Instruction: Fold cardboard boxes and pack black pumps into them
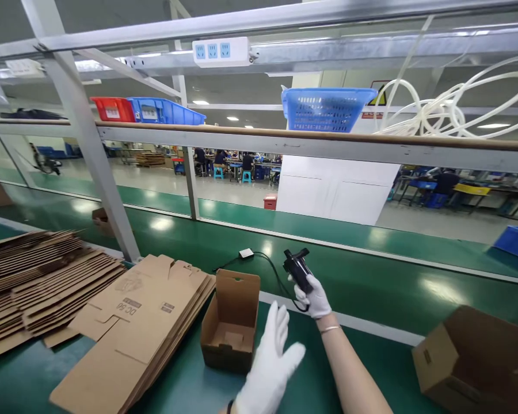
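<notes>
The right grip (316, 298) is closed around the lower end of a black device (297, 269), whose long axis slants up-left, its crosspiece end pointing away beyond the fingers. A cord (280, 280) curves left from this grip to a small block (246, 253). The left grip (271, 362) is wide, thumb spread; just left of it, an open carton (228, 355) stands on the desk (181, 376).

Slotted blue basket (328, 110) up on that shelf (242, 138)
White tubing (431, 118) to its right; red bin (113, 109) and socket strip (242, 52) left.
</notes>
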Demonstrator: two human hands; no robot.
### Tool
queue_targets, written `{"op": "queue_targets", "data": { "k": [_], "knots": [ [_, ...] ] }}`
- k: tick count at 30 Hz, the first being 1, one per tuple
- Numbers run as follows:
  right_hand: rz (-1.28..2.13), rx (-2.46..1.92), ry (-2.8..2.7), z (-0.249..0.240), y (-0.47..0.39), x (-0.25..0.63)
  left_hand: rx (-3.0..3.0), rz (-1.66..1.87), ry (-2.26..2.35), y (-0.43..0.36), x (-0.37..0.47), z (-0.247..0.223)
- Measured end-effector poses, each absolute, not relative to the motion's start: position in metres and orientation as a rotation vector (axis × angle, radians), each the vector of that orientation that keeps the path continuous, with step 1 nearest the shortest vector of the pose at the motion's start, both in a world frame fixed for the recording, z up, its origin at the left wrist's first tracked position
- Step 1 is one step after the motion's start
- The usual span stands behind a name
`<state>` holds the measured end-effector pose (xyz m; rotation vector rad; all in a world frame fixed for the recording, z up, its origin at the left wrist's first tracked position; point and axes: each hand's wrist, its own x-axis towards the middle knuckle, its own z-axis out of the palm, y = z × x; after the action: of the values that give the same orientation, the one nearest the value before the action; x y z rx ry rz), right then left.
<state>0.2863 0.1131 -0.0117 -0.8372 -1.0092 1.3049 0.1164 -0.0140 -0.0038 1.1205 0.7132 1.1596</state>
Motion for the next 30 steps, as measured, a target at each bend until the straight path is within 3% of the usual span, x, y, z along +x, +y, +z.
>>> {"op": "queue_targets", "data": {
  "k": [6, 11, 18, 21, 25, 27, 30],
  "knots": [
    [1.179, -0.803, -1.483, 0.034, 0.009, 0.301, 0.888, 1.381, 0.304, 0.007, 0.167, 0.055],
    [0.856, -1.144, -1.765, 0.055, -0.015, 0.318, 0.831, 1.417, 0.192, -0.014, 0.125, 0.070],
    [0.495, -0.948, -2.078, 0.105, -0.040, 0.310, 1.221, 1.253, 0.621, -0.023, 0.034, 0.058],
    [0.488, -0.794, -2.255, 0.123, -0.046, 0.275, 1.341, 0.879, 0.604, -0.023, 0.026, 0.053],
    [0.775, -0.787, -2.246, 0.115, -0.039, 0.236, 1.514, 0.349, 0.420, -0.027, 0.033, 0.054],
    [0.876, -0.943, -2.137, 0.103, -0.038, 0.228, 1.644, 0.352, 0.449, -0.032, 0.036, 0.054],
    [0.790, -1.162, -2.023, 0.089, -0.045, 0.224, 1.781, 0.669, 0.599, -0.042, 0.038, 0.049]
  ]
}}
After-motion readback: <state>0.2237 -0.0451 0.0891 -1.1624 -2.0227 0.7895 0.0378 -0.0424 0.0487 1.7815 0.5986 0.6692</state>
